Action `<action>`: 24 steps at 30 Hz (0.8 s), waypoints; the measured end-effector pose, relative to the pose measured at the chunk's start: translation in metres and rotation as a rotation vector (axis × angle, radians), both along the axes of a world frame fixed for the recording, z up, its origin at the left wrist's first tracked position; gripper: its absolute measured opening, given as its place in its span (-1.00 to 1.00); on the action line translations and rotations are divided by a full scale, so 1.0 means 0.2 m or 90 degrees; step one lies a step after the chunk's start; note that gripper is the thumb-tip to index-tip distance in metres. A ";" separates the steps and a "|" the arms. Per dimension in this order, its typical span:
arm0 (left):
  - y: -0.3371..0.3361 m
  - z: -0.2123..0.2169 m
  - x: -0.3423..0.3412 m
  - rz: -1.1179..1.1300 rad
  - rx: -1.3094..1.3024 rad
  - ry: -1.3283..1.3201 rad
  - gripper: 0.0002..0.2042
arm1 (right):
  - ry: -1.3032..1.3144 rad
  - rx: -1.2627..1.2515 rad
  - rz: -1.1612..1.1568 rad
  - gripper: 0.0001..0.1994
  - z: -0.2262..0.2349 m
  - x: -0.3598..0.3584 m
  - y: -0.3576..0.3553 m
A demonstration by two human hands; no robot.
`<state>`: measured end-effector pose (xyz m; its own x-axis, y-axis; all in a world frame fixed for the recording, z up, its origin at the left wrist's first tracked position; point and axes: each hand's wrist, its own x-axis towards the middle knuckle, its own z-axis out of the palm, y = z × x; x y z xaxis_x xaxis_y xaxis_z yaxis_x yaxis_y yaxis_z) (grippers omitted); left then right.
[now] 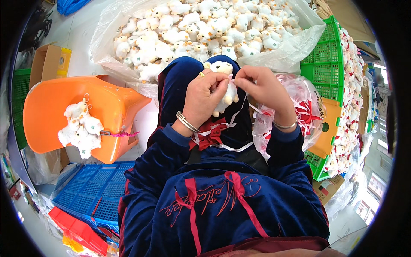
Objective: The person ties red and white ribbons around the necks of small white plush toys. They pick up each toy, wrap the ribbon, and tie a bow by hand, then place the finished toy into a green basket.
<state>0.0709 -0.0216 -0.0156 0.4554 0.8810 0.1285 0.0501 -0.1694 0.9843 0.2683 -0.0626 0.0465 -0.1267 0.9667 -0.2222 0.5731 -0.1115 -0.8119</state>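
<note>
Orange moulded plastic stool [51, 115], tipped on its side, bears a cluster of fluffy white toy sheep [80, 128]. Below it lies a blue lattice crate [92, 195]. At centre, over the lap, the left hand [203, 98] is wrapped around 1 small plush sheep [224, 85]; the right hand [263, 88], just beside it, pinches a thin white ribbon [239, 109]. Red satin bows [212, 132] rest on the velvet-clad lap. Behind, a clear plastic bag [295, 47] holds many sheep; at right stands a green mesh crate [325, 64].

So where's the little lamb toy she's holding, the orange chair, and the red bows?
lamb toy [222, 68], head view, on its face.
orange chair [109, 100], head view, on its seat.
red bows [211, 133], head view, on the knot.
</note>
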 end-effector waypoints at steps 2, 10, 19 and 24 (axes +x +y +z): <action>0.00 0.00 0.00 -0.001 -0.001 0.009 -0.90 | -0.104 0.215 0.109 -0.81 0.04 -0.06 -0.01; 0.01 -0.01 0.00 0.013 0.023 0.018 -0.94 | 0.274 -0.237 -0.101 -0.75 0.07 0.07 -0.06; 0.01 0.01 0.00 0.006 0.011 0.038 -0.92 | 0.427 -0.289 -0.165 -0.68 0.03 0.09 -0.08; 0.00 -0.01 0.00 0.003 0.004 0.040 -0.91 | 0.406 -0.286 -0.164 -0.66 0.07 0.05 -0.07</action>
<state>0.0699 -0.0207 -0.0170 0.4592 0.8820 0.1055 0.1130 -0.1758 0.9779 0.2787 -0.0756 0.0596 -0.1461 0.8187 -0.5554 -0.0714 -0.5687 -0.8195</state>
